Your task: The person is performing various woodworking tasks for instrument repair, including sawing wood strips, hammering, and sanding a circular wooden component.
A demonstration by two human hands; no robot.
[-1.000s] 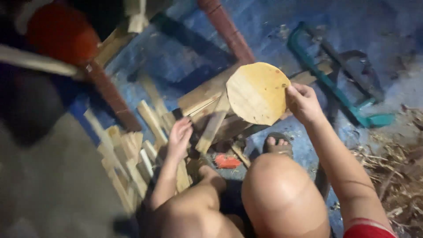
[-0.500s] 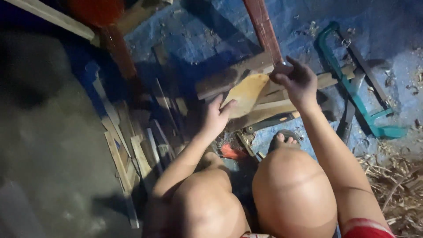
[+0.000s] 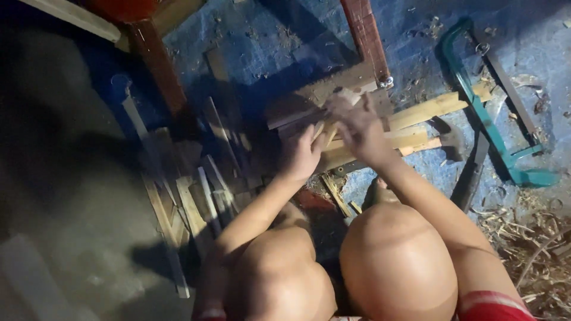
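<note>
Head view shows me my left hand [image 3: 302, 156] curled around pale wooden strips [image 3: 326, 132], fingers closed on their ends. My right hand [image 3: 358, 126] is blurred over the same strips; I cannot tell its grip. They lie on rough planks [image 3: 416, 113] on blue sheeting [image 3: 285, 41], a teal-framed saw [image 3: 476, 101] well apart.

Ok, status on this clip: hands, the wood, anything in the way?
Left hand and right hand both gripping a thin wooden piece. Held over stacked planks. Green hacksaw lies apart, off to the right.
</note>
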